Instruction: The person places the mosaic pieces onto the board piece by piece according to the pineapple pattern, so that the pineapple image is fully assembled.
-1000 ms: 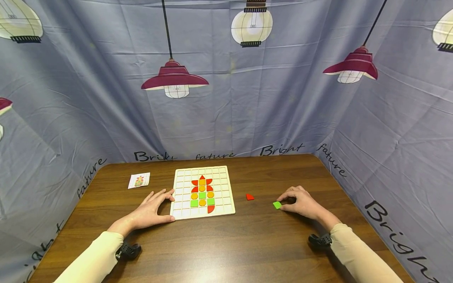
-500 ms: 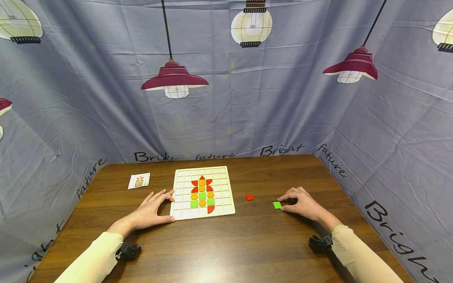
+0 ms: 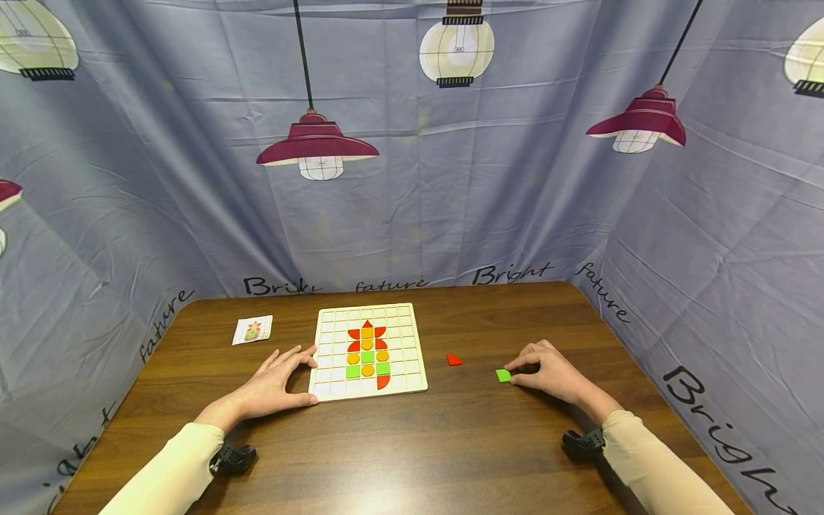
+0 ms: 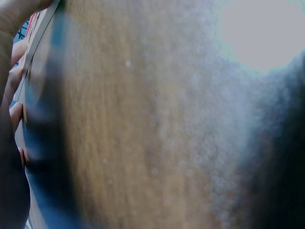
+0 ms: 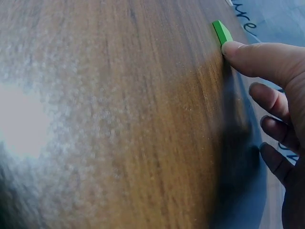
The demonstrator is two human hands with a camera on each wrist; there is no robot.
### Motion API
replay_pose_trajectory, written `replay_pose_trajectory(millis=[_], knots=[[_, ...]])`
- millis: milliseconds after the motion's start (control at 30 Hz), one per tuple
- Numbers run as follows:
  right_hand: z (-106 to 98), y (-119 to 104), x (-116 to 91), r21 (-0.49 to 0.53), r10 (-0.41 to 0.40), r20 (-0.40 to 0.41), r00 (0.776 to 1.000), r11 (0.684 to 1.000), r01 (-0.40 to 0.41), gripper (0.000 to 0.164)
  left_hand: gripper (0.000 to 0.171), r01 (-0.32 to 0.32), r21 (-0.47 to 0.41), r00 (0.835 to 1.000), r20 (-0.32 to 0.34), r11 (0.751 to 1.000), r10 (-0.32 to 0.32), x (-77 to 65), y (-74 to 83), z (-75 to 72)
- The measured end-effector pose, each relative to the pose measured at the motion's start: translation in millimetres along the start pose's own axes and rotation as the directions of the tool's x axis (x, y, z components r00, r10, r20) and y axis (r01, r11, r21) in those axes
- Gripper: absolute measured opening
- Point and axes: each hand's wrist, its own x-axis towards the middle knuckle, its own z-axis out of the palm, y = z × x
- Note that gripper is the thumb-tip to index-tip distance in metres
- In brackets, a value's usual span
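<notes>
My left hand [image 3: 278,383] lies at the left side of a white gridded board [image 3: 405,357], fingers spread, with thumb and fingertips touching its edge. On the board, red, yellow and green tiles form a figure, with a red quarter-round tile [image 3: 383,382] at its lower right. To the right, my right hand [image 3: 547,370] pinches a green square tile [image 3: 503,375] by its right side between thumb and fingers, at or very near the tabletop. The right wrist view shows the thumb against the green tile [image 5: 222,34]; the other fingers are partly hidden. A loose red quarter-round tile [image 3: 454,360] lies between board and right hand.
A small card [image 3: 253,330] printed with a coloured figure lies left of the board on the wooden table [image 3: 386,458]. Behind the table and along its sides hangs a blue-grey cloth [image 3: 399,214] with printed lamps and lettering. Light glares off the tabletop.
The green tile has turned slightly in the right hand's fingers, so its edges now sit squarer to the view. The left hand and the board stay put.
</notes>
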Motion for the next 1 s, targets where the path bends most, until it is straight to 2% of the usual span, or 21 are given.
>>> replay_pose_trajectory(millis=[200, 400, 700, 1000], knots=[[2, -3, 1, -0.074, -0.075, -0.015, 0.997, 0.995, 0.074, 0.019, 0.058, -0.002, -0.003, 1.000, -0.003, 1.000, 0.002, -0.6, 1.9, -0.8], [6, -5, 3, -0.138, -0.111, -0.035, 0.993, 0.985, 0.105, 0.020, 0.057, -0.003, 0.001, 1.000, -0.009, 1.000, 0.003, -0.1, 2.8, -0.8], [14, -12, 7, -0.138, -0.153, -0.094, 0.984, 0.981, 0.139, 0.021, 0.058, -0.004, -0.005, 1.000, -0.002, 1.000, 0.004, -0.3, 2.3, -1.3], [25, -32, 24, -0.113, -0.161, -0.067, 0.985, 0.982, 0.152, 0.019, 0.058, 0.000, -0.003, 1.000, 0.000, 1.000, 0.000, -0.2, 1.2, -2.3]])
